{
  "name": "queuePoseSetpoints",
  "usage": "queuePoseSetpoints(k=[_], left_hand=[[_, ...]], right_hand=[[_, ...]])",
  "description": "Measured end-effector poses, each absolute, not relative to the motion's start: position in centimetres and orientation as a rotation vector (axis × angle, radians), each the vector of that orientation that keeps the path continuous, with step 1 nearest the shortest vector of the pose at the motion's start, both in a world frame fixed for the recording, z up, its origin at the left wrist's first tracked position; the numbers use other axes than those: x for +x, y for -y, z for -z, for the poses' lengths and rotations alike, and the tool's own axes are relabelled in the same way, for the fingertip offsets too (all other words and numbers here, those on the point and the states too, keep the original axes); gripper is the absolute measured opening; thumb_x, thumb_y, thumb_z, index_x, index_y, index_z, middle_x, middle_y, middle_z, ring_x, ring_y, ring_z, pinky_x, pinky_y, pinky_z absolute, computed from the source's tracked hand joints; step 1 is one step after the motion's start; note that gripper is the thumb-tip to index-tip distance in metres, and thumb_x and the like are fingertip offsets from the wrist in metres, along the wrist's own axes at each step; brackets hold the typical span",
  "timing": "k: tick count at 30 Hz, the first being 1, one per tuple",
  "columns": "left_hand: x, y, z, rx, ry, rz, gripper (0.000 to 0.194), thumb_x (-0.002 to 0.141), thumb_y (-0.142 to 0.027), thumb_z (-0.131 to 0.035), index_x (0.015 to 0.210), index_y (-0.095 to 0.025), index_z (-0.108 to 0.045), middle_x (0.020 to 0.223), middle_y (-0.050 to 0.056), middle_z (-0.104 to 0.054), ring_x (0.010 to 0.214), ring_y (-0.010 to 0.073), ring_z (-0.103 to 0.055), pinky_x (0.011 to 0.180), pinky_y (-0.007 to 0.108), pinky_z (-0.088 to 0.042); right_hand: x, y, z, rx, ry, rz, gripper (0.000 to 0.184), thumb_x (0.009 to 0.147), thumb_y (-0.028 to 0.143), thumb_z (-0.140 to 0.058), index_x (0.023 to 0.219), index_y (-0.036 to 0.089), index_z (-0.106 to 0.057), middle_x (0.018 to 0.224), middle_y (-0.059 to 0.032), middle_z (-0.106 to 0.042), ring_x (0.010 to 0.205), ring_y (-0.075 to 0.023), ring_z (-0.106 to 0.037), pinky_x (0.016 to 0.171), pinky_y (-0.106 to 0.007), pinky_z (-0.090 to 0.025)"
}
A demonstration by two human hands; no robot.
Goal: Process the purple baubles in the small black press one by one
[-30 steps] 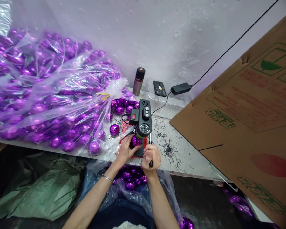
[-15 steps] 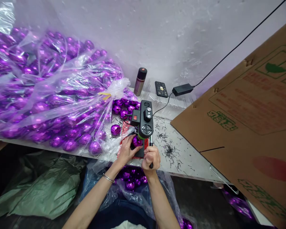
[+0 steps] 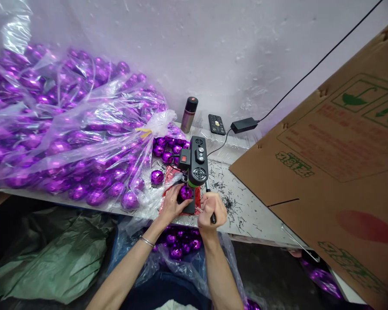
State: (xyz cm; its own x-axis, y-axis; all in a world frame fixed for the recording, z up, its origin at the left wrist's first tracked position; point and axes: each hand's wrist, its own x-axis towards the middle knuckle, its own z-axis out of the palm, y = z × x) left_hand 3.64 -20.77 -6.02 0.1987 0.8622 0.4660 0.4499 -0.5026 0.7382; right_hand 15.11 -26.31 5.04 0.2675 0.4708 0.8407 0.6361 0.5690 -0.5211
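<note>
A small black bench machine with round vents and a red switch stands near the table's front edge. Under its head, my left hand grips a shiny purple faceted ball between thumb and fingers. My right hand is wrapped round the machine's lever handle, to the right of the ball. The machine's head hides the top of the ball. One loose purple ball lies just left of the machine, on clear plastic.
A big clear bag of purple balls fills the table's left side. Behind the machine are a flask, a phone and a power adapter. A cardboard box leans in from the right. Black bits litter the table.
My right hand has swung the lever handle outward to the right. My left hand still holds the ball in the same place. The view has shifted slightly.
</note>
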Motion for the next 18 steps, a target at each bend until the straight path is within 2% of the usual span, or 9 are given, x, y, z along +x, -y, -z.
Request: queuePoseSetpoints(k=[3,6,10,11,13,15,18], left_hand=[[3.2,22.4,6.4,2.098,-1.178,-1.262,0.053,0.093,-0.038,-0.069,0.139,-0.019,-0.052,0.133,0.017,-0.068,0.125,0.0322,-0.066,0.104,0.051,-0.055],[2.4,26.0,7.2,2.212,-1.109,-1.238,0.054,0.097,-0.035,-0.062,0.147,-0.021,-0.045,0.143,0.018,-0.062,0.137,0.0327,-0.059,0.114,0.056,-0.048],[0.8,29.5,7.6,2.345,-0.965,-1.157,0.084,0.094,-0.049,-0.065,0.161,-0.017,-0.026,0.154,0.025,-0.051,0.146,0.0373,-0.049,0.117,0.06,-0.045],[0.4,29.3,7.4,2.331,-0.982,-1.151,0.083,0.096,-0.049,-0.061,0.162,-0.016,-0.024,0.156,0.025,-0.049,0.148,0.0367,-0.047,0.117,0.059,-0.045],[-0.3,27.3,6.5,2.22,-1.14,-1.197,0.065,0.103,-0.04,-0.049,0.161,-0.018,-0.03,0.158,0.021,-0.049,0.149,0.0326,-0.046,0.12,0.055,-0.043],[-1.1,23.8,5.2,2.017,-1.402,-1.29,0.051,0.106,-0.034,-0.038,0.154,-0.019,-0.043,0.155,0.018,-0.053,0.148,0.0294,-0.048,0.122,0.054,-0.04],[-2.2,18.2,3.5,1.732,-1.729,-1.341,0.051,0.105,-0.039,-0.038,0.146,-0.011,-0.051,0.147,0.023,-0.058,0.142,0.0333,-0.052,0.121,0.056,-0.04]], right_hand=[[15.0,26.5,-6.8,-1.059,1.363,0.073,0.031,0.1,0.013,-0.043,0.071,0.022,-0.05,0.066,0.0013,-0.052,0.062,-0.013,-0.053,0.059,-0.029,-0.041],[15.0,26.8,-7.1,-1.078,1.385,0.078,0.031,0.1,0.013,-0.043,0.072,0.022,-0.051,0.066,0.0012,-0.053,0.063,-0.0132,-0.054,0.059,-0.03,-0.041],[14.9,27.0,-6.3,-1.081,1.413,0.122,0.03,0.099,0.01,-0.043,0.072,0.022,-0.05,0.067,0.0017,-0.053,0.063,-0.0126,-0.054,0.058,-0.029,-0.04],[14.9,27.0,-6.2,-1.078,1.416,0.122,0.031,0.099,0.01,-0.043,0.071,0.022,-0.049,0.066,0.0017,-0.053,0.063,-0.0127,-0.054,0.058,-0.029,-0.04],[14.8,27.0,-6.2,-1.073,1.415,0.118,0.032,0.098,0.009,-0.043,0.07,0.022,-0.047,0.066,0.0017,-0.052,0.063,-0.013,-0.054,0.058,-0.029,-0.04],[14.7,27.0,-6.3,-1.065,1.408,0.122,0.032,0.098,0.008,-0.043,0.069,0.023,-0.046,0.066,0.0017,-0.052,0.063,-0.0131,-0.054,0.058,-0.029,-0.04],[14.6,26.9,-6.3,-1.051,1.409,0.128,0.032,0.097,0.007,-0.043,0.069,0.023,-0.047,0.066,0.0019,-0.053,0.063,-0.0127,-0.055,0.058,-0.028,-0.041]])
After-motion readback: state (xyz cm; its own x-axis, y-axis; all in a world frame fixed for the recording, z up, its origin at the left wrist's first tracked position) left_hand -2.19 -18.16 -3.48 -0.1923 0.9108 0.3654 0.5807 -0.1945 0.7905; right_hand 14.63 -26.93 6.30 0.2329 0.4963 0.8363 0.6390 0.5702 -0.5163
